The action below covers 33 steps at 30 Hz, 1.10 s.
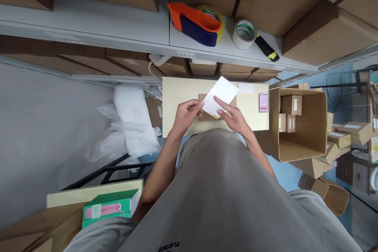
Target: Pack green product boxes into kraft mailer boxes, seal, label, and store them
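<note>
My left hand (188, 115) pinches the left corner of a white sheet (222, 91) between thumb and fingers. The sheet is tilted and has a small yellow-and-dark mark at its lower corner. Over its right part lies my right hand (234, 118), index finger and thumb stretched out on the face of the sheet. Behind the sheet, a flat brown cardboard box (203, 116) rests on the pale yellow table (177, 90), partly covered by the sheet and my hands.
A small white paper (246, 88) and a pink-screened phone (263, 102) lie right on the table. Beside it stands an open carton (304, 149) holding small boxes. The shelf above bears an orange tape dispenser (195, 21), a tape roll (244, 34) and a cutter (266, 48). Bubble wrap (136, 118) stands left.
</note>
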Tool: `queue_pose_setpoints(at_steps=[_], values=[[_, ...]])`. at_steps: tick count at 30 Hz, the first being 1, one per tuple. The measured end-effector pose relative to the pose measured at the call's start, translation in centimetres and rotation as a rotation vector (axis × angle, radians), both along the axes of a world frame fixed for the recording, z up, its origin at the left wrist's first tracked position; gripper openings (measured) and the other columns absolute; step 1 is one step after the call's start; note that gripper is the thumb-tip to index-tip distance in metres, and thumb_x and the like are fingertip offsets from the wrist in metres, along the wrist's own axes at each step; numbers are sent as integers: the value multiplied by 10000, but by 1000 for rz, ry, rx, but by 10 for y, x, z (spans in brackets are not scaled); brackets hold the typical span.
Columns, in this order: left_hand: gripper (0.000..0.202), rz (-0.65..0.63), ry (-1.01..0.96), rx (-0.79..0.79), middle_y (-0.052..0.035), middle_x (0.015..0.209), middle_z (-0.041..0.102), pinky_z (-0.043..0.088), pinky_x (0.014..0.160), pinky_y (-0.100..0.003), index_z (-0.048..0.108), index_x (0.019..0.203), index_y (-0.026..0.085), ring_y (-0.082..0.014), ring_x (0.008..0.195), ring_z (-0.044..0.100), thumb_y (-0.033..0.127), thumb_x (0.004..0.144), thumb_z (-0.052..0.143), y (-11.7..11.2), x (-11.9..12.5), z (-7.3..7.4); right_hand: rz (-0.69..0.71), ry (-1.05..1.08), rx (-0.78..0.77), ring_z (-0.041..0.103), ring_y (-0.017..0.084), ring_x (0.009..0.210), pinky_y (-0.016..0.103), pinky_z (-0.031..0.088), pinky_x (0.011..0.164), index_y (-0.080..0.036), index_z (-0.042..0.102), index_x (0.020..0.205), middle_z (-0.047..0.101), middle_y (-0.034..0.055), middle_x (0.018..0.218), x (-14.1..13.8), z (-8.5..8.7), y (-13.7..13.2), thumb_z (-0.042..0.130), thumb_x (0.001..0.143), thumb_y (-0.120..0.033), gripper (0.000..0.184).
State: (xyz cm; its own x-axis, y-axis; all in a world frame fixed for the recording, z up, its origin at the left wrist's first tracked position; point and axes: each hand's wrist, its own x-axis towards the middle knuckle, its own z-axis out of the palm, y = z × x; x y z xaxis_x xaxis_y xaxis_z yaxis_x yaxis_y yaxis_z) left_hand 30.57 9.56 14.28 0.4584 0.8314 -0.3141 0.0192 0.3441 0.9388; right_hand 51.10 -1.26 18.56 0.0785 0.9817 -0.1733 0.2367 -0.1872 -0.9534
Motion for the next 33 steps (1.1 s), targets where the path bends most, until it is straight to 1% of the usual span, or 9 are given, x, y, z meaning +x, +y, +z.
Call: queue_pose_setpoints(at_steps=[4, 10, 14, 18, 20, 22, 26, 29, 33], values=[[640, -34, -117, 6, -43, 678, 695, 570, 620, -322, 764, 744, 222, -178, 619, 649, 837, 816, 924, -2, -2, 14, 6, -20, 22, 575, 303, 1674, 451, 459, 1403, -318, 592, 1773, 625, 12, 1776, -2, 8, 1, 608, 1161, -689, 716], [545, -68, -179, -5, -64, 767, 775, 632, 702, -346, 843, 855, 188, -204, 702, 713, 703, 785, 1011, -21, 11, 28, -3, -36, 16, 545, 313, 1693, 458, 469, 1399, -311, 450, 1854, 538, 36, 1849, -4, 16, -5, 582, 1170, -711, 804], [458, 52, -103, -1, -30, 756, 734, 605, 702, -321, 770, 769, 207, -186, 717, 672, 607, 794, 991, -27, 23, 21, -21, -38, 0, 518, 352, 1713, 508, 503, 1386, -310, 508, 1825, 593, 34, 1805, 3, 22, -11, 647, 1131, -735, 825], [404, 239, -45, -12, 15, 695, 614, 564, 657, -274, 651, 695, 230, -150, 678, 586, 513, 824, 910, -19, 24, 6, -44, -66, 10, 441, 328, 1768, 531, 469, 1418, -361, 558, 1791, 551, -10, 1832, 21, 24, -19, 636, 1147, -694, 730], [377, 294, -33, -19, 15, 710, 614, 575, 656, -263, 637, 707, 231, -142, 675, 585, 475, 839, 893, -13, 23, 2, -23, -63, 20, 483, 312, 1745, 533, 463, 1422, -378, 578, 1774, 565, -14, 1820, 29, 22, -24, 647, 1157, -642, 674], [377, 333, -23, -25, 12, 727, 632, 582, 647, -249, 641, 729, 226, -132, 668, 593, 469, 862, 898, -7, 23, 1, 24, -32, 24, 596, 312, 1660, 542, 499, 1393, -377, 599, 1758, 608, 8, 1786, 34, 19, -31, 659, 1165, -584, 630], [454, 397, -30, -36, 17, 726, 650, 556, 588, -213, 658, 789, 219, -105, 621, 595, 557, 895, 942, -3, 30, 5, 148, 29, 5, 745, 290, 1476, 522, 560, 1331, -340, 614, 1747, 732, 38, 1665, 36, 10, -42, 677, 1166, -536, 617], [524, 372, -59, -46, 18, 703, 661, 553, 567, -212, 661, 809, 220, -108, 600, 618, 650, 895, 948, -10, 39, 14, 184, 19, 18, 757, 271, 1448, 505, 577, 1315, -351, 551, 1791, 764, 40, 1623, 33, 3, -45, 642, 1188, -530, 635], [557, 177, -112, -69, -12, 709, 717, 597, 602, -258, 717, 807, 213, -144, 622, 684, 711, 846, 963, -33, 48, 33, 177, -22, 83, 746, 280, 1472, 527, 611, 1288, -424, 303, 1891, 713, 60, 1675, 29, 0, -42, 557, 1231, -518, 713]])
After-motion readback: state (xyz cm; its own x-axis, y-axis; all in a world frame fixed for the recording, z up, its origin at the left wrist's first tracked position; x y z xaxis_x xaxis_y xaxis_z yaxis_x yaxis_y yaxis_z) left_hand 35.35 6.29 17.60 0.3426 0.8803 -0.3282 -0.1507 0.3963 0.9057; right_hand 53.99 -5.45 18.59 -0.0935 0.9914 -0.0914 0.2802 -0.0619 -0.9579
